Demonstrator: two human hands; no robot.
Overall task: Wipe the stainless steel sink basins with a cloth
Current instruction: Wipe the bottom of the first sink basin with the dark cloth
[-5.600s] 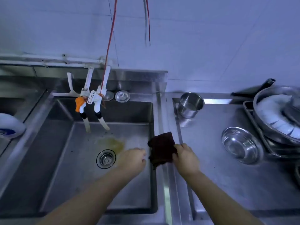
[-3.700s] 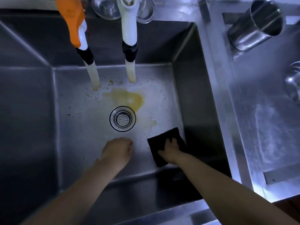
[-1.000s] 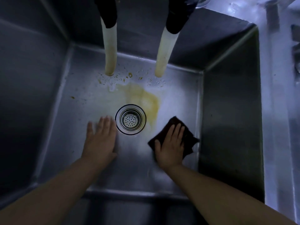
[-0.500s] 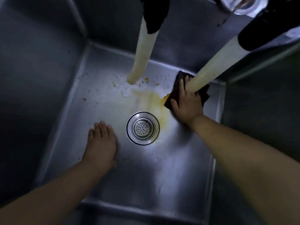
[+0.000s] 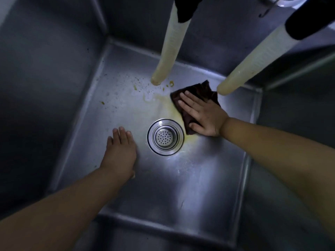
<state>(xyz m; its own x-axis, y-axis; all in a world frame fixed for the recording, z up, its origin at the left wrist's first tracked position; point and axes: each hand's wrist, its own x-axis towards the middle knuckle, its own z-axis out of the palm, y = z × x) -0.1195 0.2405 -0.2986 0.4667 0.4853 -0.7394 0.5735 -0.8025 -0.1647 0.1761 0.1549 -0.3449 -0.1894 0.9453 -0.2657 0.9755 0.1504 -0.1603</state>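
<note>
Leaning right down into the sink basin (image 5: pixel 208 187), this person has both arms in there, and the camera looks almost straight at the steel floor. The right hand (image 5: pixel 203 116) lies flat on a dark brown cloth (image 5: pixel 199 89), fingers stretched out and spread a little, pressing it onto the basin floor rather than gripping it. So it's an open palm on top, nothing curled around the fabric. The cloth sits toward the far right corner of the floor, its near edge just beside the round drain strainer (image 5: pixel 165 137) and its far corner poking out past the fingertips.

The left hand (image 5: pixel 120 153) is flat on bare steel just left of the strainer, fingers straight and close together, holding nothing, looks like it's just propping the person up.

A yellowish stain (image 5: pixel 166 104) runs from the far edge of the floor down toward the strainer, and the cloth's left edge is touching it. More yellow specks and droplets (image 5: pixel 126 82) are scattered near the far left part of the floor.

Two pale hoses hang down from above. The left hose (image 5: pixel 168 51) ends just over the far edge of the floor, and the right hose (image 5: pixel 253 62) slants in with its tip just above the cloth's far corner; can't tell if it touches.
</note>
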